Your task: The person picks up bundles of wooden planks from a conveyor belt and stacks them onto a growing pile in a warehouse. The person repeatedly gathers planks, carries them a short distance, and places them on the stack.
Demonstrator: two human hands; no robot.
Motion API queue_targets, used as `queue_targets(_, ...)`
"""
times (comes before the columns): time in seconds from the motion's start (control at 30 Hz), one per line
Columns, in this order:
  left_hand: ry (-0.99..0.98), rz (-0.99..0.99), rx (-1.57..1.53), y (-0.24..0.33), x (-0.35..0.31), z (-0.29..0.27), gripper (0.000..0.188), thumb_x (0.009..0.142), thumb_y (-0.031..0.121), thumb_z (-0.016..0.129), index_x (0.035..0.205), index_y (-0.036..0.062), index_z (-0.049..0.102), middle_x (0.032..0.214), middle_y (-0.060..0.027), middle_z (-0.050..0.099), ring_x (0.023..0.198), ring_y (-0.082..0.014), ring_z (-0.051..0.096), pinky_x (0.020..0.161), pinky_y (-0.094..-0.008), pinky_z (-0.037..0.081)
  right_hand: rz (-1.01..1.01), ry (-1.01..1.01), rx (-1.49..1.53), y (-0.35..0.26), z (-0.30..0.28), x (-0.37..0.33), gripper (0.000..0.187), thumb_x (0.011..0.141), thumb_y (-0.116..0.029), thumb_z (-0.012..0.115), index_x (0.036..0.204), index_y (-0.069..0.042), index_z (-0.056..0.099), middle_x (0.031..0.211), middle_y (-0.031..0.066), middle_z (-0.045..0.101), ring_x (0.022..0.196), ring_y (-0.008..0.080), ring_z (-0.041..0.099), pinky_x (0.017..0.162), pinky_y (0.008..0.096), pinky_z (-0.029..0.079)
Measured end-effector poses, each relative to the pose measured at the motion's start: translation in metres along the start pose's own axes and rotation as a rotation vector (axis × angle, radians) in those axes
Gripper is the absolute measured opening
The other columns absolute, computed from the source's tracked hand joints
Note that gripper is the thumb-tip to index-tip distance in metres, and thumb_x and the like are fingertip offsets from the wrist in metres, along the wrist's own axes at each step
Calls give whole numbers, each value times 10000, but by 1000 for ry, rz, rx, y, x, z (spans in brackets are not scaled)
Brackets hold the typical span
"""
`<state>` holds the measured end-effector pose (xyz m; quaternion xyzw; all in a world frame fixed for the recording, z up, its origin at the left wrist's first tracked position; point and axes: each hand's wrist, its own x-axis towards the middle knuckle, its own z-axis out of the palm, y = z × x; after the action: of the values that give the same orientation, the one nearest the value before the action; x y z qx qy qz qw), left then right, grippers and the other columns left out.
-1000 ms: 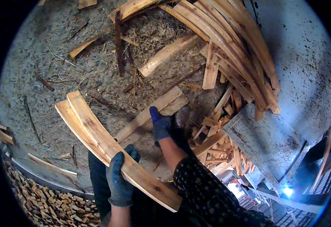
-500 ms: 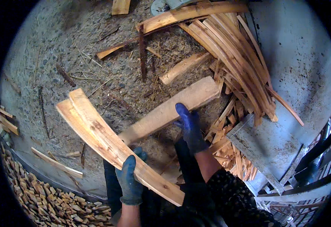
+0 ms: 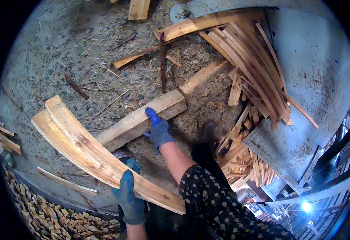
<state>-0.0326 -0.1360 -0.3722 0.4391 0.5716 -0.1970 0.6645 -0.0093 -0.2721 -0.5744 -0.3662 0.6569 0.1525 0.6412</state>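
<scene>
**Gritty floor [image 3: 63, 56]: some timber in hand, much lying loose**

Bg: blue-grey metal panel [image 3: 319, 68] on the R side, bright light [image 3: 306, 207] lower R, big heap of small wood blocks [image 3: 63, 218] lower L. Twigs & litter all abt the floor.

L hand [image 3: 130, 200], gloved, is closed round two overlapping boards [image 3: 91, 146] nr their lower end: thumb over the upper face, fingers round the far edge. Boards slant up-L, clear of the floor AFAICT; their bend may be partly the lens.

R hand [image 3: 159, 130], also gloved, is part-closed on a squared billet [image 3: 143, 116], thumb on top, fingers down the near side. Billet's L end runs behind the boards, its R end is by a rough slab [image 3: 205, 76]. Can't tell if it's lifted or resting.

Progress, as judged: two boards up & held, billet gripped. Not in either hand: slab, dark stick [image 3: 162, 64], broad curved board [image 3: 215, 22] up top, long strips [image 3: 255, 64] bunched by the panel, plus a heap of offcuts [image 3: 239, 168] below them. No count poss., pcs overlap too much.
</scene>
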Motion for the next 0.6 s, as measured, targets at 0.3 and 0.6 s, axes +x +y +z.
queue_targets(0.3,-47,-33,-175,11,3,9,439,858,173,613,1212,-51,481,1060,-155,594,965,-207,596,870,-334,487,-294,28,-328,-50,-73,12,506,741,-292,745,1170,-76,587,944,94,654,792,212,635,682,326,517)
queue_targets(0.6,-47,-11,-157,-7,-9,10,491,864,236,597,1237,-54,461,1069,-158,581,944,-218,587,883,-361,482,-1676,-446,-1955,-50,-9,-8,635,795,-183,598,1387,-188,367,1327,139,461,1211,307,448,1028,551,288)
